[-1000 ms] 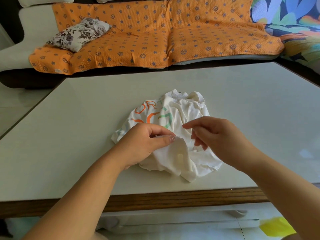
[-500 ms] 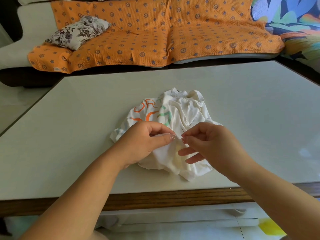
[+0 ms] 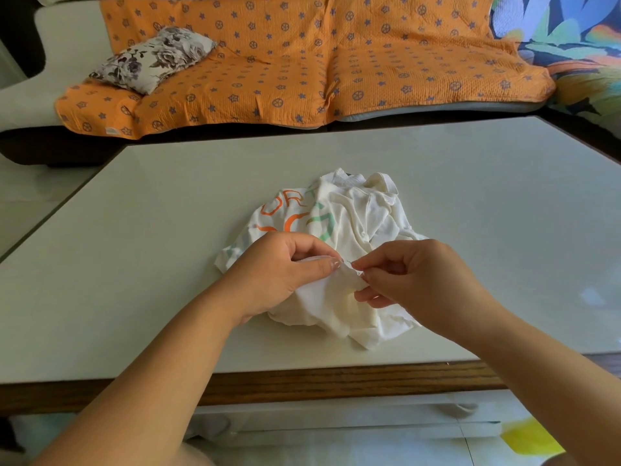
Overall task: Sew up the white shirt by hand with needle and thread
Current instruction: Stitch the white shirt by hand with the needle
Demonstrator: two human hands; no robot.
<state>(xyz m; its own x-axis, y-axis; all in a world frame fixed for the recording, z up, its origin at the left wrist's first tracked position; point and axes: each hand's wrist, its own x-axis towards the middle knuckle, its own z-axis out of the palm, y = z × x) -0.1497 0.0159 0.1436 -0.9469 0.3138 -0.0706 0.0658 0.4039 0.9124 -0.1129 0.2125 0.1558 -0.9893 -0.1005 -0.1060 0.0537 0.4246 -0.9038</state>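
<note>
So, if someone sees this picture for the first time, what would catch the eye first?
First, the crumpled white shirt with orange and green letters, in the middle of the pale table. There the left hand grips a fold and the right hand pinches what looks like a needle at that fold. Behind the table, the bright orange cover on the sofa stands out, with a floral pillow at its left end.

left hand (image 3: 285, 269): fingers curled, thumb pinching | right hand (image 3: 420, 277): fingers curled, pinching | hands close together
</note>
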